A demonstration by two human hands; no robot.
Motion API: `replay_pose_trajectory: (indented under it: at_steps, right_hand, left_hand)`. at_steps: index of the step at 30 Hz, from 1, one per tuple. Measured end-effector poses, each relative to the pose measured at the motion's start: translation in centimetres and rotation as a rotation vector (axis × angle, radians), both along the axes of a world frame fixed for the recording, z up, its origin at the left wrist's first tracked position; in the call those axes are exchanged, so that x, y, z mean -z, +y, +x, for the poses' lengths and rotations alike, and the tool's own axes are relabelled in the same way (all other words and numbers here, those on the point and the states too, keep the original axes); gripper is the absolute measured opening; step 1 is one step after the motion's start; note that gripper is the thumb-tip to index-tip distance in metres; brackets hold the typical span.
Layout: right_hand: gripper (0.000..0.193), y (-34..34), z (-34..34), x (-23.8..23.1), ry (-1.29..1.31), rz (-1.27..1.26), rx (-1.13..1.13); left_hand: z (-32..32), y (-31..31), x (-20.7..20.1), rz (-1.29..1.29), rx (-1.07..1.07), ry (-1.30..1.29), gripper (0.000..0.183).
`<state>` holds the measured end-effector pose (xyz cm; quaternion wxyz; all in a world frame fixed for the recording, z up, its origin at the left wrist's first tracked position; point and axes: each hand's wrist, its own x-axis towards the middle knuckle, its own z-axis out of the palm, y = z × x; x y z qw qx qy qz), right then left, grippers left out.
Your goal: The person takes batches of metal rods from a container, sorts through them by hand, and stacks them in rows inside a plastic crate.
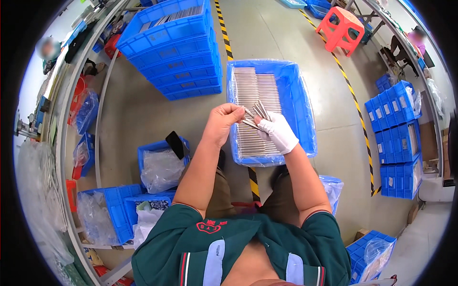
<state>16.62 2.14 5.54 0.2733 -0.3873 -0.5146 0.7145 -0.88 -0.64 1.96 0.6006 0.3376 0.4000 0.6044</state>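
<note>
My right hand [278, 132], in a white glove, is closed around a small bunch of thin metal rods [259, 111] that fan upward. My bare left hand [223, 121] pinches the left end of these rods with its fingertips. Both hands hover over a blue plastic crate [303, 108] lined with clear film. Rows of the same metal rods [257, 88] lie packed flat in the crate's left half.
A tall stack of blue crates [175, 52] stands at upper left. Smaller blue bins with plastic bags [161, 167] sit to my left. More blue crates [399, 138] stand at right, a red stool [341, 28] farther back. Yellow-black floor tape [354, 100] runs diagonally.
</note>
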Motion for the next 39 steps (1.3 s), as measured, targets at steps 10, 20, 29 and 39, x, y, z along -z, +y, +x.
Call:
replay_pose_trajectory:
  at_steps: [10, 20, 29, 39]
  right_hand:
    - [0.018, 0.7, 0.9, -0.3, -0.208, 0.082, -0.136]
    - [0.024, 0.4, 0.5, 1.3, -0.063, -0.031, -0.097]
    - [0.028, 0.3, 0.4, 1.0, -0.139, 0.017, -0.127]
    - [0.038, 0.4, 0.0, 1.4, -0.365, 0.23, -0.145]
  left_hand:
    - [-0.8, -0.2, -0.7, 0.109, 0.083, 0.399, 0.01]
    - [-0.7, -0.1, -1.0, 0.054, 0.068, 0.278, 0.009]
    - [-0.3, -0.1, -0.7, 0.054, 0.113, 0.175, 0.011]
    - [-0.8, -0.3, -0.6, 0.071, 0.105, 0.245, 0.01]
